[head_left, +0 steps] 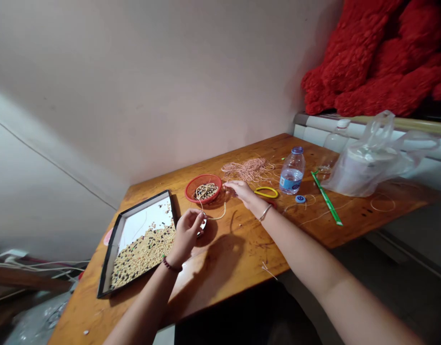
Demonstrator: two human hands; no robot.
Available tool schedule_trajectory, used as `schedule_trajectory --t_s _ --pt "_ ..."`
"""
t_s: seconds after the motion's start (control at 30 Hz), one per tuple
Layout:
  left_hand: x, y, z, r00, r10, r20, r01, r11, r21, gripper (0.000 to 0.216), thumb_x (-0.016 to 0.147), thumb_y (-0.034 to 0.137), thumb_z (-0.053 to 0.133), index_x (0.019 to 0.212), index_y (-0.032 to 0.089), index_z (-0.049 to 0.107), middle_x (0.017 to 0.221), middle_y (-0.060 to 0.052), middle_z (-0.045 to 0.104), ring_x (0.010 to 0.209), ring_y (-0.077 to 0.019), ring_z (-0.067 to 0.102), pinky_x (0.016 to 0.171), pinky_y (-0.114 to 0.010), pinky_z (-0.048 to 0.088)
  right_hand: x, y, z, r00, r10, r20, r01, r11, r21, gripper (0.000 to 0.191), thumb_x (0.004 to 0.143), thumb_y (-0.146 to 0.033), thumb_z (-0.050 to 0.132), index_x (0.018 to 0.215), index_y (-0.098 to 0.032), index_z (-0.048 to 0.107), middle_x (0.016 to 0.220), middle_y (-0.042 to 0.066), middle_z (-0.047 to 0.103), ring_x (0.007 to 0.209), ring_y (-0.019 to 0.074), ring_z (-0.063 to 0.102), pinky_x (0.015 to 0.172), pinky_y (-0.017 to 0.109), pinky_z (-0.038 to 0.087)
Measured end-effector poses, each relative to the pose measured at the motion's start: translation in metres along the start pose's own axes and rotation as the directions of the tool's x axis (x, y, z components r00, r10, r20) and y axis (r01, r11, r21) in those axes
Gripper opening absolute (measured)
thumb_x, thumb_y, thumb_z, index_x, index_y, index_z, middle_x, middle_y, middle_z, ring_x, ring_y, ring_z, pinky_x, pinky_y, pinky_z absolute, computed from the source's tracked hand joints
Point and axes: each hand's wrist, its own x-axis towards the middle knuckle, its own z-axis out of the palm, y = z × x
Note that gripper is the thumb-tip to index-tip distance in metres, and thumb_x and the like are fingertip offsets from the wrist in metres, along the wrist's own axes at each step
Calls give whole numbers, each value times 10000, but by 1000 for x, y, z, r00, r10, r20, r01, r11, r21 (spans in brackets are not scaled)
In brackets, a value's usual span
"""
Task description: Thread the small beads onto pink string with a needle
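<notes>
My left hand (187, 233) is closed in a pinch on one end of a strand of pale beads (216, 215), just right of the black tray (114, 239) of loose beads. My right hand (240, 189) reaches across the wooden table (242, 249) beside the red bowl (203, 188), fingers together on the strand's other end. The red bowl holds finished beaded pieces. The beaded strand hangs curved between both hands.
A bundle of pink cord (247, 168), a yellow ring (266, 192), a water bottle (292, 171) with its blue cap (300, 199), a green stick (326, 198) and a plastic bag (371, 158) lie at the right. Red plush (371, 57) sits behind.
</notes>
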Motion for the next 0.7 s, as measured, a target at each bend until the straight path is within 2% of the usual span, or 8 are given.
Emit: schedule_trajectory --t_s 0.17,0.3,0.4,0.53,0.63,0.7 --pt "1 -7 -25 994 29 -106 -23 998 50 475 775 463 673 1144 173 601 966 -94 717 874 -201 673 648 -263 528 -15 1 13 992 -51 114 41 995 90 175 654 -292 719 768 -159 726 862 51 728 730 114 632 675 221 476" --pt "1 -20 -28 985 84 -153 -63 989 133 353 810 464 630 982 165 706 979 -108 723 908 -228 671 692 -296 542 -23 4 19 976 -65 206 32 987 160 193 650 -319 746 772 -170 737 831 45 730 721 121 654 734 246 495" --pt "-1 -27 -26 985 105 -135 -86 987 139 304 836 446 602 929 183 722 959 -90 726 890 -214 669 661 -270 538 -29 6 22 974 -70 217 32 984 176 230 639 -352 767 782 -175 733 822 39 725 706 122 654 747 266 508" --pt "-4 -33 -23 990 102 -95 -94 992 84 272 841 427 602 897 188 720 1023 -93 713 934 -217 663 697 -282 547 -38 11 29 973 -102 208 91 994 62 278 639 -377 779 832 -183 737 807 27 719 672 105 625 719 269 521" --pt "-5 -35 -22 985 169 -30 -168 985 37 225 847 390 607 901 199 713 1092 -97 688 1063 -227 622 775 -312 546 -44 18 35 947 -130 294 169 979 -113 325 662 -400 763 886 -168 729 857 60 725 734 145 642 686 292 533" --pt "-5 -35 -21 978 206 20 -206 978 30 211 843 377 613 905 202 713 1141 -105 664 1114 -233 595 771 -321 551 -48 24 38 916 -129 381 212 960 -184 359 678 -395 752 946 -161 704 893 72 722 745 159 652 659 290 532"
